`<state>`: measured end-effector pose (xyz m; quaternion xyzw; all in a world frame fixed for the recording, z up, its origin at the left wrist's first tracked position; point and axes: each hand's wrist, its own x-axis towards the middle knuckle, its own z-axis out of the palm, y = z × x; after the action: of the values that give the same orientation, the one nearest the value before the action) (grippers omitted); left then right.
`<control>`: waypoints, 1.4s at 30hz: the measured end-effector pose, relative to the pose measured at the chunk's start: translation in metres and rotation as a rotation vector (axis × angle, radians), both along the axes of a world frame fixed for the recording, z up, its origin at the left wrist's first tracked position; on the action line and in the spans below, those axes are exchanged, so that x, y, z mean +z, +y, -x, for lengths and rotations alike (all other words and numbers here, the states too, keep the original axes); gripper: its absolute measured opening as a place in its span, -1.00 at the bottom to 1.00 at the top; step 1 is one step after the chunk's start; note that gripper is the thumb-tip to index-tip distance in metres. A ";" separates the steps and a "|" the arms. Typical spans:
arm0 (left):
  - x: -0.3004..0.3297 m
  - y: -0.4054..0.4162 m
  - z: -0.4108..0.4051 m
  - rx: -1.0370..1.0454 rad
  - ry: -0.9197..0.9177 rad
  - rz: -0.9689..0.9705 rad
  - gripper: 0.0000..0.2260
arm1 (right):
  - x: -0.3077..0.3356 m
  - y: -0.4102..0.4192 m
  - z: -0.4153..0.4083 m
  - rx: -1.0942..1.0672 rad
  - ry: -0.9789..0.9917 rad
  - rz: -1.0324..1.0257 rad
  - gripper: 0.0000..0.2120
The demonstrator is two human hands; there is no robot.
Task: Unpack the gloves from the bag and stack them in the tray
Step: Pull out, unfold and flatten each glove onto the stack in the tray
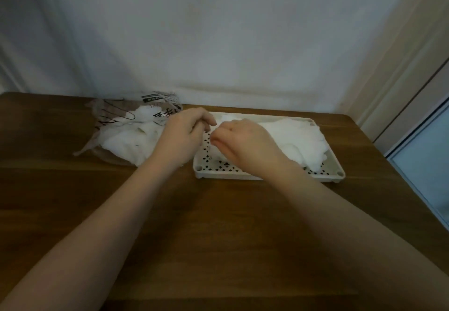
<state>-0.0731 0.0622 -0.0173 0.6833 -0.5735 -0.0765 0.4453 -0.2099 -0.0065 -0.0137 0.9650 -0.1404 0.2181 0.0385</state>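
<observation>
Across the tray [336,165], the gloves [296,138] lie lengthwise, left to right.

**One head view, forward and down over the table**

The single camera sits on the person's head, above the near edge of the wooden table [218,225], and looks forward and down across it to the white wall [218,31] behind the table. Wide-angle, it is close enough that both forearms run in from the bottom corners. Right of the table, a door frame [413,80] bends with the lens.
</observation>
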 end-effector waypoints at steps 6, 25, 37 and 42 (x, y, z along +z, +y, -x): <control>-0.009 0.036 -0.036 0.109 0.093 0.218 -0.73 | -0.021 0.037 -0.070 -0.005 0.418 -0.231 -0.73; -0.063 0.033 -0.091 0.229 -0.209 -0.359 -0.66 | -0.002 0.014 -0.082 -0.251 -0.336 -1.238 -0.73; -0.042 0.036 -0.059 0.252 -0.269 -0.252 -0.64 | 0.016 0.003 -0.049 -0.023 -0.671 -1.973 -0.64; -0.008 0.048 0.000 -0.251 0.952 -0.082 -0.72 | 0.020 0.001 -0.029 0.129 -0.713 -1.934 -0.73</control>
<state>-0.0727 0.1102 -0.0257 0.5150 -0.3807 -0.4560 0.6180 -0.1804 -0.0054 0.0065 0.4683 -0.2069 0.2872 -0.8096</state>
